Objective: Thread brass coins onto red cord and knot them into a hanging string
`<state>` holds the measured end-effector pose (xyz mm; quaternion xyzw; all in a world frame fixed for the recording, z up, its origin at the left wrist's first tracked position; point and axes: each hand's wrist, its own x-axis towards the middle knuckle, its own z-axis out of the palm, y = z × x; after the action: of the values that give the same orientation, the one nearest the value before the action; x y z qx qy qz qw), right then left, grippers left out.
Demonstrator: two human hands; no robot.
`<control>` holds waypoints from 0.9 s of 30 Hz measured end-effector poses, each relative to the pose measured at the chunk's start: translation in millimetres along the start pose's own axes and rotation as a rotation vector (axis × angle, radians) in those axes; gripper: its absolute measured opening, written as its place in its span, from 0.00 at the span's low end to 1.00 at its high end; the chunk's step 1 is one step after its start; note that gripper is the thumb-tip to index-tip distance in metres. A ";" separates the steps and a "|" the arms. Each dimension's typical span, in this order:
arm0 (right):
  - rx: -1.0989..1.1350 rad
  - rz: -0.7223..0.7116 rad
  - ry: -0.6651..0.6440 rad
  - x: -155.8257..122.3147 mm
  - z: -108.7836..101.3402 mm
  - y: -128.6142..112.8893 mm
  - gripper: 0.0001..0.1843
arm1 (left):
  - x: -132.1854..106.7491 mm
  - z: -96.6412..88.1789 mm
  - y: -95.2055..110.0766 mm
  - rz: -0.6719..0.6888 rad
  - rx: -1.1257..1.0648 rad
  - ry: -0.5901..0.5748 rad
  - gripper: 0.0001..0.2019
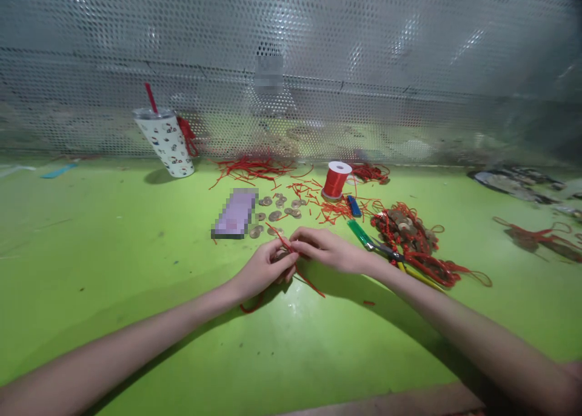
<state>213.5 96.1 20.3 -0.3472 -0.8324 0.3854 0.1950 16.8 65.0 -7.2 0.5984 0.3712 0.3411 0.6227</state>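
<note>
A length of red cord (pixel 291 253) is pinched between the left hand (pixel 265 270) and right hand (pixel 324 250) just above the green tabletop (pixel 136 252), apparently mid-knotting, so a steady pull seems called for next

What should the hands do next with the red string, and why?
Probably pull the red string snug. Both the left hand and the right hand pinch it where they meet, and loose ends trail onto the green table. Whether a coin sits between the fingers cannot be told.
</note>
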 end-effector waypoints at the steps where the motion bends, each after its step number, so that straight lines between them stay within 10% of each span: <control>1: 0.023 -0.001 0.011 0.8 1.7 1.9 0.14 | 0.1 -0.3 -0.5 0.002 -0.002 -0.006 0.14; 27: 0.303 0.026 0.067 -7.2 8.2 4.3 0.19 | 0.2 1.1 8.6 -0.156 0.085 -0.130 0.14</control>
<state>215.5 88.7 11.4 -0.3372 -0.7531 0.4972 0.2681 18.1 65.1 1.3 0.6144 0.3895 0.2360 0.6443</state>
